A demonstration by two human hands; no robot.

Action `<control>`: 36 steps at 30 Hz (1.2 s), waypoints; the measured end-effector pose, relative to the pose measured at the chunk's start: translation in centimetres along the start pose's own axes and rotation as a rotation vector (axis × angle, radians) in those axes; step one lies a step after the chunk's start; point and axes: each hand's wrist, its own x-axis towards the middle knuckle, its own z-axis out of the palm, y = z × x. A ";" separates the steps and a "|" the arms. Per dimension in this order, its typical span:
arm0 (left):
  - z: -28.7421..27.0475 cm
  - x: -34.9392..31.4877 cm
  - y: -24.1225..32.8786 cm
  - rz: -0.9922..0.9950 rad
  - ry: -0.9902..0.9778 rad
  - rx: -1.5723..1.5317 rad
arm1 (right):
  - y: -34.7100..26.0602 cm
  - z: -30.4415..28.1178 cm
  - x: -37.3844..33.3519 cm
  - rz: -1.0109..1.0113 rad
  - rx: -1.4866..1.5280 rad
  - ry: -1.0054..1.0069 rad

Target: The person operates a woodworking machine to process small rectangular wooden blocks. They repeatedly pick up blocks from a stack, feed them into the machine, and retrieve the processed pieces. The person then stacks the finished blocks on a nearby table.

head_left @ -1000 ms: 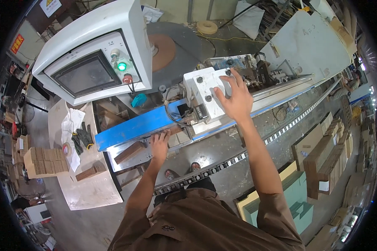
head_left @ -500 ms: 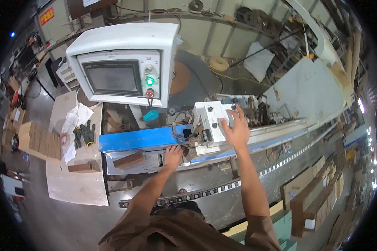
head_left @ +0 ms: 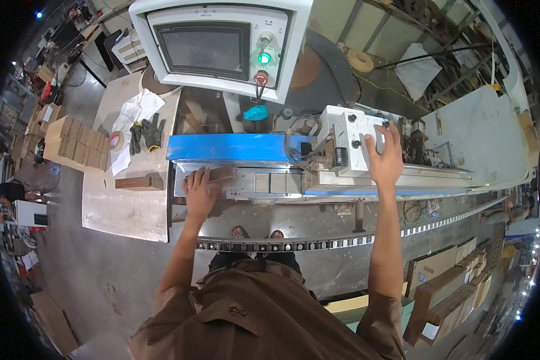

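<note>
My left hand (head_left: 199, 195) is at the left end of the machine's metal feed bed (head_left: 237, 189), its fingers stretched out and touching the end of a brown block (head_left: 224, 175). The block is smeared by motion, and the fingers partly cover it. On the white box-shaped machine head (head_left: 349, 127) rests my right hand (head_left: 386, 157), fingers spread. Its index fingertip is by a black knob (head_left: 386, 124) at the box's far right corner, and its thumb lies on the top face. Behind the bed runs a long blue cover (head_left: 228, 147).
A white control panel (head_left: 294, 36) with a dark screen stands beyond the blue cover. On the left table (head_left: 114, 210) lie a brown block (head_left: 139, 183), dark gloves (head_left: 152, 132), a tape roll (head_left: 117, 141) and stacked brown blocks (head_left: 78, 147). A chain-like track (head_left: 306, 246) passes before me.
My left hand has moved left along the bed to the brown block, which is now blurred. My right hand stays on the white box. The whole view has shifted.
</note>
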 end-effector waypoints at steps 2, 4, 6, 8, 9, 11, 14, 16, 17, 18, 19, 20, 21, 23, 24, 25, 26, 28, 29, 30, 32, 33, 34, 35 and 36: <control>-0.1 0.4 -1.5 0.020 -0.073 0.028 | 0.1 0.0 0.1 0.009 -0.003 -0.007; 0.1 1.3 -2.4 0.064 -0.146 0.053 | 0.3 0.1 0.0 -0.012 0.014 0.011; -0.7 2.2 -0.8 0.089 -0.120 0.029 | 0.6 0.1 0.0 -0.020 0.011 0.023; -0.2 2.2 0.8 0.140 -0.026 0.016 | 0.4 0.3 0.1 -0.020 0.001 0.025; 0.1 2.0 2.3 0.167 -0.034 -0.016 | 0.5 0.3 0.1 -0.014 0.001 0.022; 1.0 2.0 6.3 0.220 -0.047 -0.079 | 0.4 0.3 0.1 -0.003 0.001 0.020; 6.8 1.8 9.8 0.303 -0.064 -0.203 | -0.4 -0.1 0.2 -0.002 0.023 0.007; 10.1 2.6 11.0 0.338 -0.046 -0.190 | 0.1 0.1 0.3 -0.039 0.027 0.037; 11.8 2.9 11.5 0.351 -0.039 -0.181 | 0.0 0.0 0.5 -0.036 0.026 0.027; 12.9 3.5 11.7 0.348 -0.078 -0.125 | -0.2 -0.1 0.4 -0.027 0.022 0.019; 13.9 3.8 11.7 0.385 -0.050 -0.133 | -0.3 -0.2 0.5 -0.019 0.020 0.012; 14.2 4.1 11.8 0.422 -0.028 -0.141 | -0.4 -0.2 0.4 -0.011 0.032 0.003; 14.5 4.3 11.9 0.458 -0.005 -0.148 | -0.5 -0.3 0.5 -0.009 0.026 0.002; 14.5 4.3 12.5 0.491 0.037 -0.151 | -0.5 -0.6 0.5 0.003 0.011 -0.001; 13.9 4.2 12.6 0.504 0.061 -0.152 | -0.3 -0.4 0.3 0.014 0.058 0.005; 14.0 4.1 12.6 0.515 0.085 -0.153 | -0.2 -0.3 0.3 -0.012 0.055 0.014; 14.6 3.6 12.3 0.491 0.017 -0.129 | -0.2 -0.3 0.4 -0.037 0.053 0.019; 14.9 3.6 12.3 0.489 0.021 -0.113 | -0.2 0.1 0.4 -0.036 0.047 0.025; 14.5 3.5 12.6 0.488 0.022 -0.106 | -0.3 -0.1 0.4 -0.034 0.058 0.008; 14.1 4.0 13.1 0.480 0.019 -0.101 | -0.6 -0.4 0.5 -0.011 0.065 0.000; 14.4 4.0 13.9 0.495 0.019 -0.156 | -0.8 -0.6 0.5 0.008 0.074 -0.005; 14.4 4.1 14.3 0.500 0.026 -0.178 | -0.7 -0.7 0.5 0.004 0.074 -0.001; 14.6 4.2 15.3 0.500 0.024 -0.178 | -0.6 -0.8 0.4 0.001 0.075 0.002; 15.2 4.2 16.0 0.511 0.028 -0.192 | -0.5 -0.7 0.4 -0.007 0.082 0.016; 15.8 4.5 16.8 0.520 0.034 -0.204 | -0.3 -0.5 0.4 -0.018 0.091 0.031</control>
